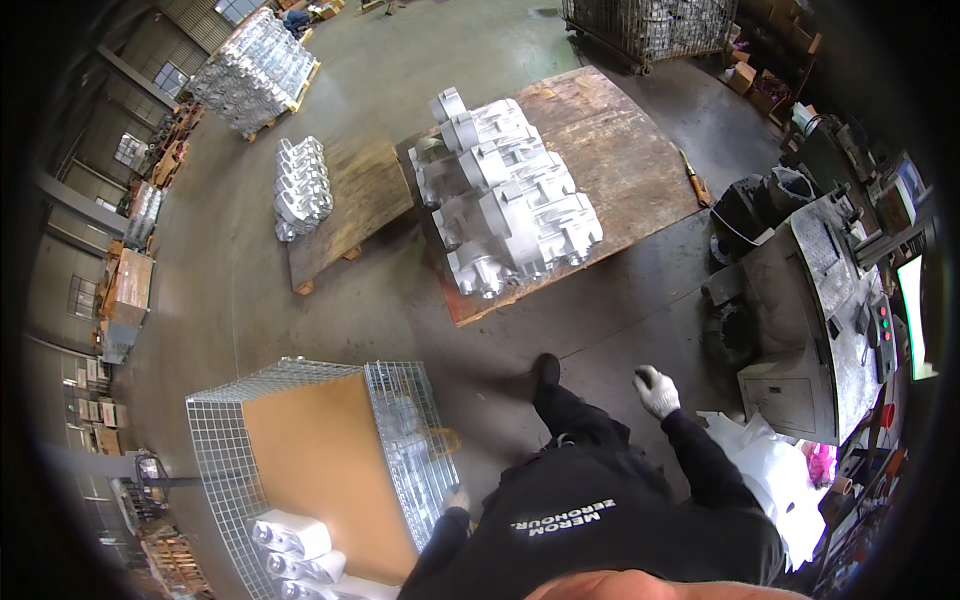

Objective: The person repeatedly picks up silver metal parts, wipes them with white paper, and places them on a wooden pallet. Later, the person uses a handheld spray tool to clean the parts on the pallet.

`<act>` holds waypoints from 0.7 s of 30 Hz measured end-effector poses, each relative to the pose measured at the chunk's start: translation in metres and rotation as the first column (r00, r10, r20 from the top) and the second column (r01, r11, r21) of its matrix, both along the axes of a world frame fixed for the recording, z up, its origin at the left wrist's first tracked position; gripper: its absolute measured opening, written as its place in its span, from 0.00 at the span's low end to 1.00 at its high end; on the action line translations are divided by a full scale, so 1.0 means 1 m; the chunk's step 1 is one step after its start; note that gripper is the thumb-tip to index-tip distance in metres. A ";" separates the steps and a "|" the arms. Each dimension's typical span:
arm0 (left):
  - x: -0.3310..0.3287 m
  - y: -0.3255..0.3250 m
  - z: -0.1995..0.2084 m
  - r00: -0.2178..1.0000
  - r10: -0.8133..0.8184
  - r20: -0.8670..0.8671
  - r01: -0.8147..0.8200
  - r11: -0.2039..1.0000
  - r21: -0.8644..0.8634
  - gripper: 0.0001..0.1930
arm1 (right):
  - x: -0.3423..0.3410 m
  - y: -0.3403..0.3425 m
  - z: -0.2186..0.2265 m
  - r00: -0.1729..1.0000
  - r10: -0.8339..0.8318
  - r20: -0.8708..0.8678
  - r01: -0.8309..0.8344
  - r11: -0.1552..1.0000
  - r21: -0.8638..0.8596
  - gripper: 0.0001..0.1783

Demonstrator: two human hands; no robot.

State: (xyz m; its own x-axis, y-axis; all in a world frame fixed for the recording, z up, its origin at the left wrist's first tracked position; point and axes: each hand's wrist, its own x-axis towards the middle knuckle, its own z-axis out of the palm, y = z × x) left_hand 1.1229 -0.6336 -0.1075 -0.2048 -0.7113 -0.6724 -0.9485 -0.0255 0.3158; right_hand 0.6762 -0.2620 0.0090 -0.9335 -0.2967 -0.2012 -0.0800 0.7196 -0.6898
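Note:
My right hand [657, 393], in a white glove, hangs at my side over the floor. Its fingers are curled, with a dark patch at their tips; whether that is a held thing or part of the glove I cannot make out. Low beside my body is my left hand [457, 498], small and blurred, right at the side of a wire mesh cage [218, 440]. A brown cardboard sheet [315, 450] lies inside this cage, and several silver metal castings in white wrapping [300, 537] sit at its near end. Ahead, silver metal castings [525, 215] stand in rows on a worn wooden table [610, 150].
Left of the table, a low wooden board [350, 210] has more castings [303, 185] at its edge. A machine cabinet [800, 310] with a control panel stands right, beside dark bins [745, 210]. White plastic sheeting [775, 480] lies close by my right arm. A tool [695, 185] rests on the table's edge.

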 end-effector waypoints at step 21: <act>-0.709 -0.124 0.204 0.368 -0.836 -0.406 0.345 0.529 -0.776 0.25 | -0.449 -0.298 0.051 0.989 0.102 -0.107 -0.114 0.987 -0.116 0.22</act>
State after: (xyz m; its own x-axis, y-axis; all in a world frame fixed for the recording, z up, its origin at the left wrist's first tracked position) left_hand 0.4135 -0.7580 0.0968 -0.9012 -0.3028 0.3103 -0.0855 0.8258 0.5574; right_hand 0.2267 -0.5604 0.0597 -0.9083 -0.4134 -0.0647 -0.2258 0.6144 -0.7560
